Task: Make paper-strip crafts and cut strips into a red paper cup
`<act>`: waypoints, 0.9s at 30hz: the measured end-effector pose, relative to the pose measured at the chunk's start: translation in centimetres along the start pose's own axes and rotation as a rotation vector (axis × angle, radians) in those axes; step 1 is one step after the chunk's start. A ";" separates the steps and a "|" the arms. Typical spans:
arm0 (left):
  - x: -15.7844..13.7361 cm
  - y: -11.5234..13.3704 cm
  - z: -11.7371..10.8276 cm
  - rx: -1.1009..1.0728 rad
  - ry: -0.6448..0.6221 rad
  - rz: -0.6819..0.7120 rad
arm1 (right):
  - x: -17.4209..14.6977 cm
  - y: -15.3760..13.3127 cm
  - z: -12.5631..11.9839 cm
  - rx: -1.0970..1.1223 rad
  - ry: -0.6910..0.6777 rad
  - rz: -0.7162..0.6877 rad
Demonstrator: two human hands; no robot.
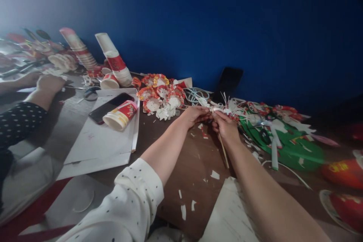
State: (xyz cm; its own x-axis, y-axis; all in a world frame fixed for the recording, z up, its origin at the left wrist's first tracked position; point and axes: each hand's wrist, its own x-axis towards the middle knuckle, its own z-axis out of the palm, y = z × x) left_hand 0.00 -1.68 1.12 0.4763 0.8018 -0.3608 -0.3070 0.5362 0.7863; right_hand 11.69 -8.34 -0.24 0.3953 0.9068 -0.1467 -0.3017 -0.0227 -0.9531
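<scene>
Both hands meet over the brown table, in front of the blue wall. My right hand (227, 127) is closed around a thin wooden stick (224, 154), which slants down toward me from under the fingers. My left hand (197, 115) pinches close to the stick's upper end, its fingertips nearly touching the right hand's. A narrow white paper strip (217, 109) shows at the fingertips; which hand grips it is hard to see. Just behind lie shredded white paper pieces (233, 106). Left of my hands is a cluster of red-and-white cut paper-cup flowers (163, 94).
A green sheet (304, 153) with scraps and a white-handled tool (274, 149) lies right. Left are a paper cup (120, 115), a phone (99, 112), white boards (93, 141) and stacked cups (116, 62). A co-worker's hand (51, 83) works far left. A dark phone (230, 81) leans on the wall.
</scene>
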 end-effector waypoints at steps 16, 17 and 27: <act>0.5 -0.3 -0.1 0.077 0.008 -0.016 | 0.0 0.5 -1.0 -0.388 -0.068 -0.146; 0.5 -0.3 -0.1 0.076 0.008 -0.023 | 0.0 0.6 -1.0 -0.411 -0.065 -0.163; -0.1 0.0 0.3 0.115 0.012 -0.071 | -0.1 0.6 -1.5 -0.682 -0.057 -0.274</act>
State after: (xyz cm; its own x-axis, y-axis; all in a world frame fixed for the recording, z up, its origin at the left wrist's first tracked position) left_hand 0.14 -1.81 1.32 0.4831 0.7664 -0.4233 -0.1757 0.5585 0.8107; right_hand 12.75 -9.07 -1.20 0.3275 0.9377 0.1163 0.4155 -0.0323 -0.9090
